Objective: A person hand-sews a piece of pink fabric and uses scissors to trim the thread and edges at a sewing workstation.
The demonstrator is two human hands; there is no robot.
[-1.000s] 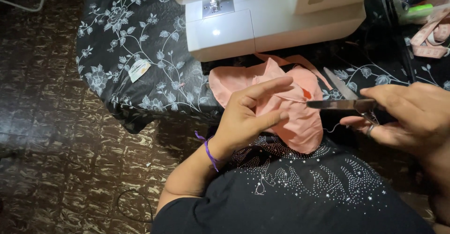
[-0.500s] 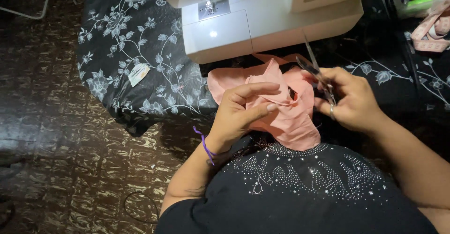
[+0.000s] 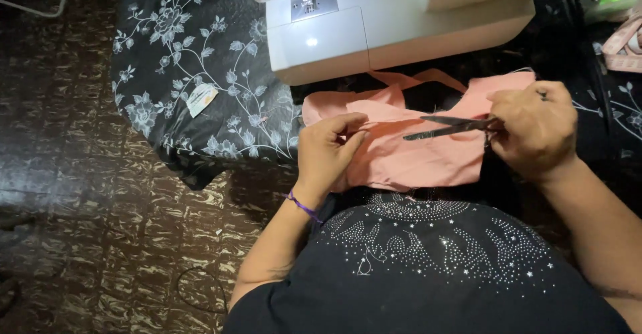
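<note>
I look down at my left hand (image 3: 329, 148) pinching a fold of pink fabric (image 3: 414, 153) between thumb and fingers. My right hand (image 3: 535, 128) is closed around small scissors (image 3: 447, 127), blades slightly parted and pointing toward the left hand, lying over the cloth. To cut cleanly, I judge the pinched fold should be pulled taut and only thread nipped. Just beyond both hands sits a white sewing machine (image 3: 374, 26) on the floral black tabletop (image 3: 180, 73), crowding the fabric's far edge.
</note>
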